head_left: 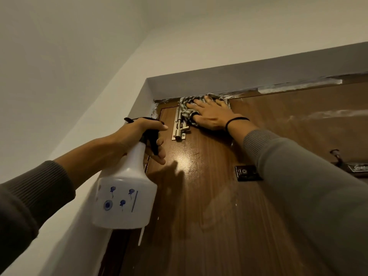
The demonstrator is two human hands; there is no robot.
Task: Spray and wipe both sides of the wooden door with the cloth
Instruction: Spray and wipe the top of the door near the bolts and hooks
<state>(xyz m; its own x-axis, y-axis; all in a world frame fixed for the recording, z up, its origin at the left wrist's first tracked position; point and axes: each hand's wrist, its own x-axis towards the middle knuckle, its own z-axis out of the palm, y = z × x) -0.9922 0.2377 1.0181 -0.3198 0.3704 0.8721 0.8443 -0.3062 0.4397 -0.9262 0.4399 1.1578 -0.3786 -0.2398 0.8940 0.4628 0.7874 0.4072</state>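
Presently wiping is in hand: the right grip, fingers flat, presses the cloth against the door at its top edge, beside the bolt. The left grip clasps the spray bottle by its neck. Door: glossy brown wood, damp sheen, white smears along the top. Next, judged: sweep downward, skirting the bolt.

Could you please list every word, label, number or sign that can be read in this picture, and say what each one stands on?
Nothing here reads as clear text.
spray bottle: blue printed pictures and a line, no legible letters.
dark plate at the right edge of the wooden door: white lettering, too blurred to read.
black square plate on the door: a round emblem, no legible words.
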